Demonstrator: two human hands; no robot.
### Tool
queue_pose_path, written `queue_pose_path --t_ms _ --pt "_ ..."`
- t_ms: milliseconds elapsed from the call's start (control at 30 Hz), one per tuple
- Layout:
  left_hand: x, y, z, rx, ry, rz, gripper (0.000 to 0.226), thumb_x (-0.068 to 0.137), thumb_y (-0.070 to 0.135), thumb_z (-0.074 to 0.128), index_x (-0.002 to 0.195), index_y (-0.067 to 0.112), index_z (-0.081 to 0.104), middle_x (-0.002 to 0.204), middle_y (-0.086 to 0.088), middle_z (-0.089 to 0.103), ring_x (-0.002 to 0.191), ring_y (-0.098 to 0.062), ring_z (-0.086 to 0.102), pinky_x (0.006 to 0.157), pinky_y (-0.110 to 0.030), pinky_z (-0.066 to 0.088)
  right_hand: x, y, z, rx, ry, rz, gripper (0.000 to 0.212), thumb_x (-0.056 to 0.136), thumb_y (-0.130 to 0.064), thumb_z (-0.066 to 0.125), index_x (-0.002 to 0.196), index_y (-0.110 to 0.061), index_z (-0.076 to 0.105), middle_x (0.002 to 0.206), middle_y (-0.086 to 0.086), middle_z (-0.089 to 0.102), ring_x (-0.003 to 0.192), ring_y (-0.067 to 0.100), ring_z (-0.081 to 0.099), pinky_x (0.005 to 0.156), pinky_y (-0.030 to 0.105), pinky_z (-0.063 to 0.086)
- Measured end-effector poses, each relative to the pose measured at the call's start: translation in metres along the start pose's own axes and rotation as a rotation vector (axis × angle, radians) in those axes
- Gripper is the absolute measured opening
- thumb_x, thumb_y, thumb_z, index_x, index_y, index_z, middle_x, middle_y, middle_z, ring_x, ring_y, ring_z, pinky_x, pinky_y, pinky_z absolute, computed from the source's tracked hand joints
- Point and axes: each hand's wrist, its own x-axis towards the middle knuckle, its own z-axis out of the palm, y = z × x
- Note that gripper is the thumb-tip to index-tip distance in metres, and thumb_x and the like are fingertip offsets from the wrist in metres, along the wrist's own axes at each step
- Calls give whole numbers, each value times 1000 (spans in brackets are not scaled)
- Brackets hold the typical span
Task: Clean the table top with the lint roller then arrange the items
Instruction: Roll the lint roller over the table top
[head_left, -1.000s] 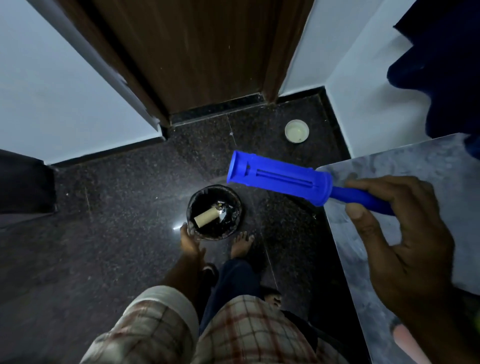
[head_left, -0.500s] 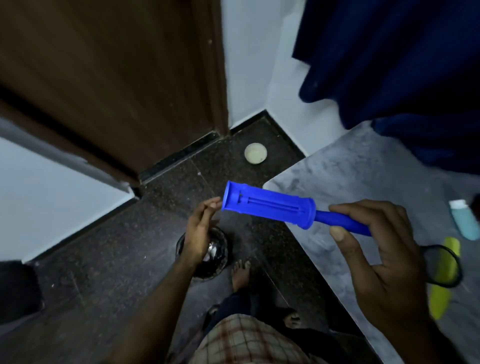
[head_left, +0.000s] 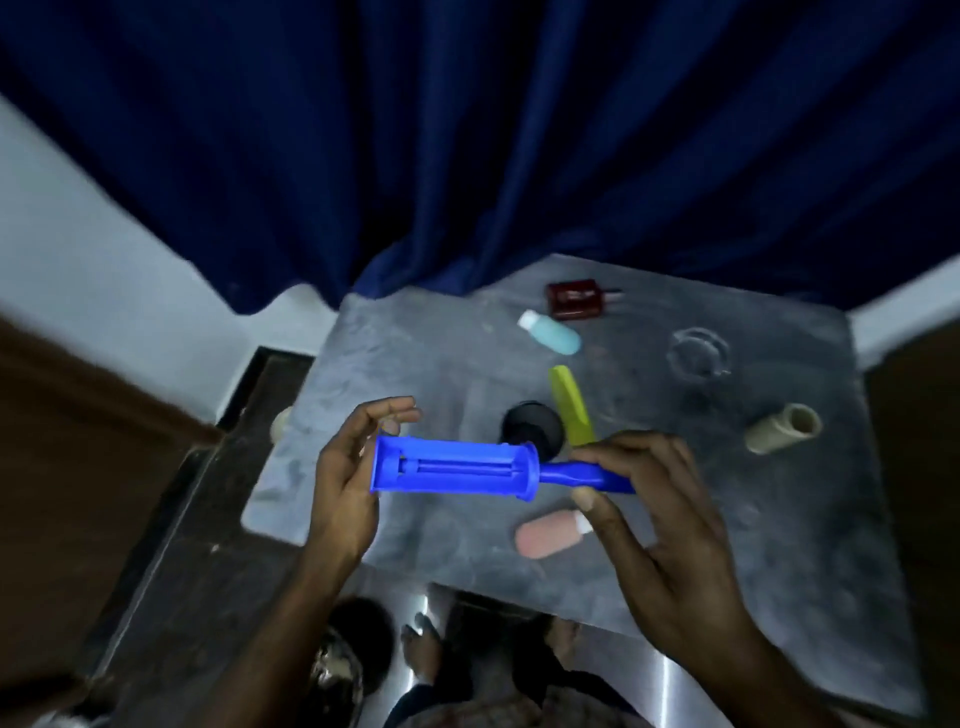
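Blue curtain (head_left: 467, 156) behind grey table (head_left: 415, 364); right hand (head_left: 660, 519) grips lint roller (head_left: 457, 470); left hand (head_left: 348, 483) open beside it.

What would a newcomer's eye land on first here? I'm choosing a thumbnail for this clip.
The bright blue lint roller frame, bare of any roll, is held level in mid-picture, the right hand on its handle and the left hand at its far end. Behind it the grey table carries scattered small bottles, under a deep blue curtain.

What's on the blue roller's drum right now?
Nothing: the lint roller shows a bare slotted drum, no sticky roll. The left hand covers its far end; the right hand holds the handle.
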Motion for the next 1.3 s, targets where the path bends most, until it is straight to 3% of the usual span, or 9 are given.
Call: queue_pose_path --t_ms 133,300,400,600,833,1033,1100,1200,1300 --pt "35 20 91 -45 -178 13 24 104 23 53 118 15 70 116 -4 77 115 -18 72 103 -44 55 -18 41 -49 -43 102 90 22 100 -26 62 121 -27 66 117 -15 57 113 11 58 96 16 39" --pt "58 31 203 -35 -439 49 21 103 2 59 120 12 69 115 6 76 104 -4 71 87 -18 54 -40 80 -95 -73 201 208 22 100 -30 60 120 -23 67 115 -13 58 112 15 59 95 20 42" --pt "63 35 272 73 -564 137 24 96 12 67 117 23 70 115 20 74 105 3 71 83 -16 57 -55 100 -119 -99 248 272 23 100 -32 59 120 -24 67 115 -14 58 112 12 58 95 14 40" --pt "61 30 387 270 -784 290 54 84 13 82 135 15 64 133 -1 67 118 -18 68 98 -42 59 -78 133 -154 -134 308 332 22 101 -33 58 122 -29 65 116 -20 56 112 9 58 94 12 38" --pt "52 12 454 620 -877 498 79 80 26 83 151 17 50 151 -7 51 141 -25 50 118 -35 40 -93 158 -178 -181 358 363 23 100 -31 59 121 -23 67 113 -14 58 111 9 57 94 13 39" --pt "49 -2 465 618 -751 511 47 80 7 77 127 11 72 129 -10 68 122 -30 64 107 -39 49 -101 175 -198 -194 372 372 23 100 -30 60 121 -26 66 116 -18 58 113 11 57 95 14 40" --pt "53 -4 460 499 -703 364 46 78 -6 79 123 2 72 119 -15 71 112 -33 69 97 -40 55 -102 183 -206 -209 373 367 23 100 -28 61 122 -25 67 117 -16 58 114 11 57 95 15 40" --pt "53 6 432 149 -543 9 37 83 -13 74 117 1 69 97 4 77 91 -12 73 82 -24 58 -102 195 -219 -232 376 341 24 98 -23 63 121 -21 69 116 -10 60 114 14 57 97 19 41" --pt "53 24 392 -171 -377 -169 41 78 -2 81 116 1 68 100 -8 75 98 -29 72 88 -31 61 -98 206 -228 -243 365 303 24 97 -20 64 120 -19 69 114 -9 60 113 12 57 97 18 39"
